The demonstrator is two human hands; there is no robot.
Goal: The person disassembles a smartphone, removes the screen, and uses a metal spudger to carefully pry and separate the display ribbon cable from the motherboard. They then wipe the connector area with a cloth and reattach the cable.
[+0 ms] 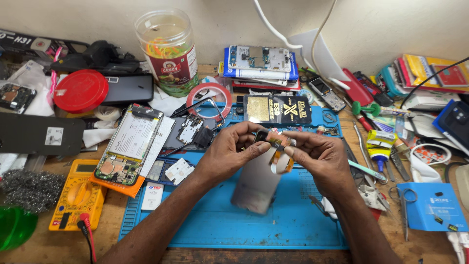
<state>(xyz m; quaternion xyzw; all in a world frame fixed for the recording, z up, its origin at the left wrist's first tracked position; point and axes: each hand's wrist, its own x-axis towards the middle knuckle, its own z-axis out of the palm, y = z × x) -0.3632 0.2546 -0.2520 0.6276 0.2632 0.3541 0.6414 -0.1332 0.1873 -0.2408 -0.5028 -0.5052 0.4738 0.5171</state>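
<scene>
A wooden workbench (29, 244) carries everything, and one blue repair mat (215, 225) covers its middle, reaching to the near edge. Above the mat's centre the left hand (229, 152) and the right hand (320, 159) meet, and between them hangs one grey phone screen panel (255, 186), blurred, its lower end close over the mat. Both hands are nearly closed in pinches: the left thumb and forefinger nip the panel's dark top edge, while the right thumb and forefinger pinch one orange flex cable (281, 156) that loops down from that top edge. At the mat's left edge lies one opened phone (128, 145), its white battery and circuit board showing, tilted across an orange sheet. Just left of it, at the bench's near left, sits one yellow multimeter (73, 195) with red and black leads. Towards the back left are one clear plastic jar (168, 49) holding coloured bands and, beside it, one red lid (80, 90). At the mat's far edge lies one black and gold packet (277, 108). Right of the mat, near the right forearm, lies one pair of small scissors (403, 205) beside a blue card.
</scene>
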